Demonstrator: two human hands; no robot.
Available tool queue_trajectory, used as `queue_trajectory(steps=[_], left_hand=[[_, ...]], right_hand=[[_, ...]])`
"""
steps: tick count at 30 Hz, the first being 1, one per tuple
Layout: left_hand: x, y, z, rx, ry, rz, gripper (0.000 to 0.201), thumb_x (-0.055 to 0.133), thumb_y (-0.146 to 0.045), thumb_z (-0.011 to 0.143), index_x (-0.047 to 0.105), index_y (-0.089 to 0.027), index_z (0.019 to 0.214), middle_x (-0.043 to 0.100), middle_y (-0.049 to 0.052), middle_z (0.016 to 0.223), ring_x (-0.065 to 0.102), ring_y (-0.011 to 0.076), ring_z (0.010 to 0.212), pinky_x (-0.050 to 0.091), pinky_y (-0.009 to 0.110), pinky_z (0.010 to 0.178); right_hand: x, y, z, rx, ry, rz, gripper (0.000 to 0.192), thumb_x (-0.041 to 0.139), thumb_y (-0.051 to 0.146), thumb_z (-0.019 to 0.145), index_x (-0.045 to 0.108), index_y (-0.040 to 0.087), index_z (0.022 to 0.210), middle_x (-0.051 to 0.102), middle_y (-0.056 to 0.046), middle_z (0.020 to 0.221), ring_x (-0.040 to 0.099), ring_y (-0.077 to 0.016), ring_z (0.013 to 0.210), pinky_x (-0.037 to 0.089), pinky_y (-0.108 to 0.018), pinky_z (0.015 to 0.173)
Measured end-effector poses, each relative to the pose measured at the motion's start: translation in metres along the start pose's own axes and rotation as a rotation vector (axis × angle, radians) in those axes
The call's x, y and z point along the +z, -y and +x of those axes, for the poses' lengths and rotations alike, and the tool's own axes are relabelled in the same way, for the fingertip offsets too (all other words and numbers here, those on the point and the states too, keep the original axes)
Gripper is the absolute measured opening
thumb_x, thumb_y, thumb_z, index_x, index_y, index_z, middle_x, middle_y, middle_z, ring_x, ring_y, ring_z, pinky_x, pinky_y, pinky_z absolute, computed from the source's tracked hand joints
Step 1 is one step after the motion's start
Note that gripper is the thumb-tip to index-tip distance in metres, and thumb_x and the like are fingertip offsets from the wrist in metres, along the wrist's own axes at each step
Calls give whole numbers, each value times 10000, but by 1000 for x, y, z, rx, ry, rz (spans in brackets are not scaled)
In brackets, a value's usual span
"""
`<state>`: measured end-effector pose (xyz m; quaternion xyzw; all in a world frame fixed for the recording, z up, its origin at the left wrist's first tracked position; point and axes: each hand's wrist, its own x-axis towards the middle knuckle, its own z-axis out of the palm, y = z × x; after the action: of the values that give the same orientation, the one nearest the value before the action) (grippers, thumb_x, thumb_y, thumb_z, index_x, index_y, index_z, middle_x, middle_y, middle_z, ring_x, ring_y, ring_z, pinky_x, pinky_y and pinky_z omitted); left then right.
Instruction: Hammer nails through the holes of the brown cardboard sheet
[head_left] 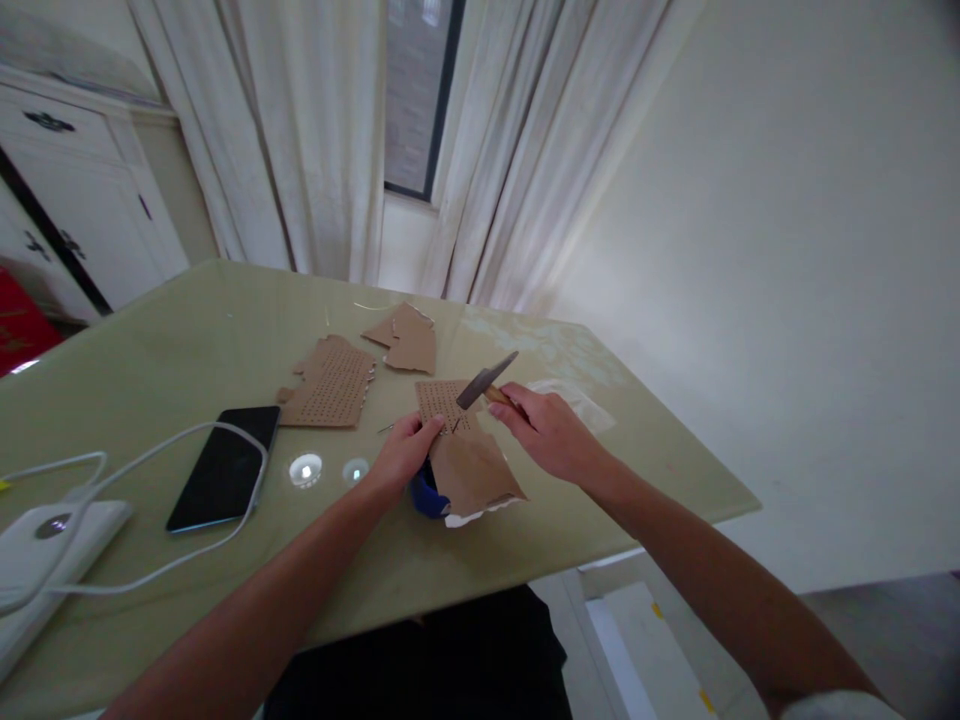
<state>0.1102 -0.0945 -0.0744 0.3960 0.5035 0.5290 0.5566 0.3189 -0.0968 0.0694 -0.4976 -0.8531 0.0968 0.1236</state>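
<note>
My left hand (403, 452) presses down on a brown cardboard piece (469, 465) that lies over a blue object (426, 497) near the table's front edge. The far part of this cardboard is covered in rows of small marks. My right hand (546, 428) grips a knife (486, 381) by its wooden handle, with the grey blade angled up and to the left above the cardboard. The blade tip hangs just over the marked part, apart from my left fingers.
Two more torn cardboard pieces (334, 384) (407, 338) lie farther back on the green glass table (187, 340). A black phone (225, 466) with a white cable (150, 450) and a white power bank (45, 545) sit at the left. Curtains and a white cabinet stand behind.
</note>
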Motion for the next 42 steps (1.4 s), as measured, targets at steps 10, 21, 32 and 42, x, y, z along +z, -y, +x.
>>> queue_trajectory(steps=[10, 21, 32, 42], left_hand=[[0, 1, 1, 20, 13, 8, 573, 802, -711, 730, 845, -193, 973, 866, 120, 1027, 771, 317, 946, 590, 385, 820], [-1, 0, -2, 18, 10, -3, 547, 829, -702, 716, 837, -206, 945, 859, 101, 975, 771, 319, 947, 606, 383, 802], [-1, 0, -5, -45, 3, -34, 704, 837, -814, 710, 836, -203, 1059, 871, 126, 1057, 790, 359, 1067, 638, 441, 911], [-4, -9, -16, -160, -70, -37, 611, 841, -769, 786, 834, -207, 1025, 869, 106, 982, 804, 304, 934, 630, 387, 834]], right_hand=[[3, 3, 2, -5, 15, -17, 297, 533, 387, 1186, 736, 177, 1129, 773, -62, 888, 686, -202, 802, 363, -303, 729], [21, -1, 0, -20, 67, -71, 317, 525, 388, 1190, 755, 177, 1135, 840, -111, 1020, 757, -226, 891, 409, -319, 767], [12, -12, 1, 2, -196, 98, 289, 539, 432, 1153, 701, 216, 1050, 669, 0, 742, 604, -170, 651, 364, -302, 675], [56, -61, 31, -22, -908, 692, 397, 558, 616, 1119, 671, 236, 1150, 495, 82, 626, 463, -110, 480, 360, -255, 489]])
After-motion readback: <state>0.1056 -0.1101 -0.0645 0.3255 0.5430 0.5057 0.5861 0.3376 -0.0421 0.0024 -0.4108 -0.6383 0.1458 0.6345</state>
